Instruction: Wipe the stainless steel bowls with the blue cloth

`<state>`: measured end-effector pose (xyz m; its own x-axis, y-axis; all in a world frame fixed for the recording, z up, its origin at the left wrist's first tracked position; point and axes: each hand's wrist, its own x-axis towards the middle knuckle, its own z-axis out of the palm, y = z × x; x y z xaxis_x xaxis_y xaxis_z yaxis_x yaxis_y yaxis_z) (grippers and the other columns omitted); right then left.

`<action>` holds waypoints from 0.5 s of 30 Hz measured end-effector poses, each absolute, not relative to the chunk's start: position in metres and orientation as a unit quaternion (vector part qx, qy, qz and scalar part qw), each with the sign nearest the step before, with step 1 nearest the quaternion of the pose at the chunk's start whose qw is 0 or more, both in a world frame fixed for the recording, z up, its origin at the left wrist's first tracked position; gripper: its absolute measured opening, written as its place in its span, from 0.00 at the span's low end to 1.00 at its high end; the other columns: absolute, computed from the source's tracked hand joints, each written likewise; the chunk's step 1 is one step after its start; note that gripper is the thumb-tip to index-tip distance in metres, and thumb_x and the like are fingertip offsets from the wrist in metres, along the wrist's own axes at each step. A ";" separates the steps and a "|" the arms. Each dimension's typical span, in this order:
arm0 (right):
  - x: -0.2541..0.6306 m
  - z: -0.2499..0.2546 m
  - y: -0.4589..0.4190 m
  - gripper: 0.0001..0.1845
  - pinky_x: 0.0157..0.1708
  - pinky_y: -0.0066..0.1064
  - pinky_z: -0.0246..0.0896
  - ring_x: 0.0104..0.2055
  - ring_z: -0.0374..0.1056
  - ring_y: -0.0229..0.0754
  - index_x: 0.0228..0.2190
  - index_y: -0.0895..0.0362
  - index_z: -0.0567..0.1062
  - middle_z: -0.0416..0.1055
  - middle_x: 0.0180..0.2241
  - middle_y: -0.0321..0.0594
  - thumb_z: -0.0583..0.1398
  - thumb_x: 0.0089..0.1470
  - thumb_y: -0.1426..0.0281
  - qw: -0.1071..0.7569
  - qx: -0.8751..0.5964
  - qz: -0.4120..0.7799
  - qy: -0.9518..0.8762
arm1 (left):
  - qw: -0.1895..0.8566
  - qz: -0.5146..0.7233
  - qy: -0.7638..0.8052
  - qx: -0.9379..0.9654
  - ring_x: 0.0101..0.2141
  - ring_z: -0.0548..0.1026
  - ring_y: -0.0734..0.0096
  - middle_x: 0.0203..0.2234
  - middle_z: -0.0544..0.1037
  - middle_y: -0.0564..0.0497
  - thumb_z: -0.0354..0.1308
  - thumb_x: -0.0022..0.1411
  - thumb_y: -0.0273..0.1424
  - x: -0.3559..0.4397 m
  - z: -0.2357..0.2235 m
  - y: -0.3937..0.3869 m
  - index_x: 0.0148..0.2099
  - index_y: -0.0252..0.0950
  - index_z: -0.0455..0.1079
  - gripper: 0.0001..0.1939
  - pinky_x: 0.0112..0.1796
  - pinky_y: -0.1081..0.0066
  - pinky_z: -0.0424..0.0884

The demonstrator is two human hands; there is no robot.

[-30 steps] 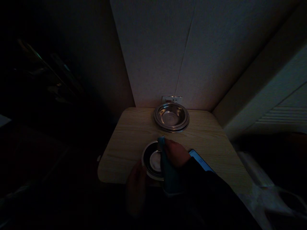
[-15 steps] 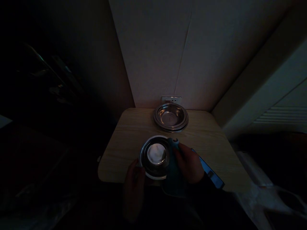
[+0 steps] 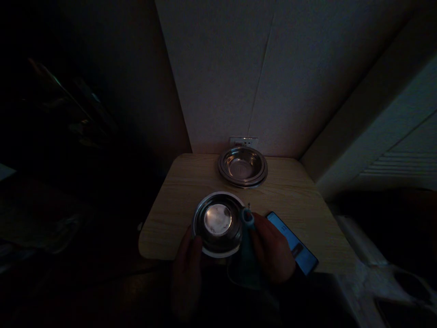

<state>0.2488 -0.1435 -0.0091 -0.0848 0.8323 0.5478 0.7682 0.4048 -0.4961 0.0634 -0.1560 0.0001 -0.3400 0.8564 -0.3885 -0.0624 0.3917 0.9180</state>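
A round metal bowl (image 3: 218, 219) is held over the front edge of the small wooden table, its inside facing up toward me. My left hand (image 3: 187, 259) grips the bowl's rim at the lower left, with the thumb over the edge. In my right hand (image 3: 275, 248) is a teal cloth (image 3: 246, 257), pinched against the bowl's right rim and hanging below it. The cloth covers part of that rim. Some fingers are lost in the dark.
Toward the back of the wooden table (image 3: 184, 191) sits a stack of metal bowls (image 3: 243, 167), close to a wall socket (image 3: 243, 142). A phone (image 3: 293, 243) with its screen lit lies right of my right hand. The surroundings are very dark.
The bowl has shifted slightly left and tilted. My right hand and the cloth have moved a little down along its right rim, uncovering more of the phone.
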 end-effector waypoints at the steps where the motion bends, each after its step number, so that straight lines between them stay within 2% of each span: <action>1: 0.249 -0.008 -0.144 0.17 0.45 0.35 0.67 0.47 0.69 0.44 0.49 0.58 0.69 0.71 0.45 0.48 0.51 0.58 0.74 0.405 -0.539 0.015 -0.738 | 0.482 0.463 0.681 0.299 0.50 0.70 0.56 0.53 0.70 0.48 0.52 0.58 0.42 0.063 -0.001 -0.156 0.54 0.41 0.66 0.23 0.43 0.63 0.72; 4: 0.246 0.002 -0.142 0.21 0.46 0.35 0.66 0.49 0.66 0.44 0.52 0.57 0.66 0.68 0.48 0.49 0.51 0.57 0.76 0.421 -0.533 -0.039 -0.733 | 0.471 0.442 0.696 0.313 0.52 0.69 0.56 0.52 0.71 0.47 0.52 0.59 0.42 0.064 -0.001 -0.157 0.54 0.40 0.67 0.23 0.48 0.62 0.68; 7: 0.232 0.013 -0.134 0.20 0.45 0.35 0.66 0.50 0.65 0.45 0.52 0.57 0.67 0.66 0.50 0.50 0.51 0.58 0.76 0.391 -0.516 -0.059 -0.760 | 0.499 0.434 0.681 0.315 0.49 0.72 0.57 0.52 0.72 0.45 0.49 0.60 0.42 0.066 -0.001 -0.158 0.56 0.39 0.65 0.24 0.45 0.64 0.71; 11: 0.209 0.010 -0.115 0.16 0.42 0.37 0.66 0.46 0.67 0.48 0.46 0.57 0.72 0.69 0.47 0.49 0.54 0.56 0.75 0.247 -0.556 -0.059 -0.791 | 0.493 0.434 0.681 0.323 0.52 0.68 0.59 0.54 0.69 0.46 0.49 0.60 0.40 0.070 -0.005 -0.159 0.55 0.38 0.65 0.23 0.46 0.66 0.71; 13: 0.200 0.004 -0.106 0.15 0.42 0.37 0.65 0.45 0.67 0.48 0.45 0.58 0.72 0.69 0.47 0.49 0.55 0.55 0.76 0.161 -0.585 -0.013 -0.795 | 0.488 0.432 0.681 0.333 0.54 0.66 0.59 0.55 0.69 0.46 0.50 0.60 0.39 0.071 -0.009 -0.159 0.54 0.37 0.66 0.22 0.49 0.65 0.68; 15: 0.191 -0.003 -0.100 0.15 0.43 0.36 0.64 0.46 0.67 0.46 0.45 0.58 0.72 0.69 0.47 0.50 0.54 0.56 0.76 0.109 -0.597 0.044 -0.794 | 0.494 0.435 0.670 0.344 0.54 0.66 0.59 0.54 0.69 0.46 0.50 0.60 0.39 0.071 -0.012 -0.158 0.54 0.37 0.66 0.22 0.51 0.64 0.65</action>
<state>0.1910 -0.1002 -0.0027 -0.2639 0.9570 0.1203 0.9379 0.2837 -0.1998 0.0713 -0.1577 -0.0119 -0.2753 0.8907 -0.3619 0.0319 0.3847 0.9225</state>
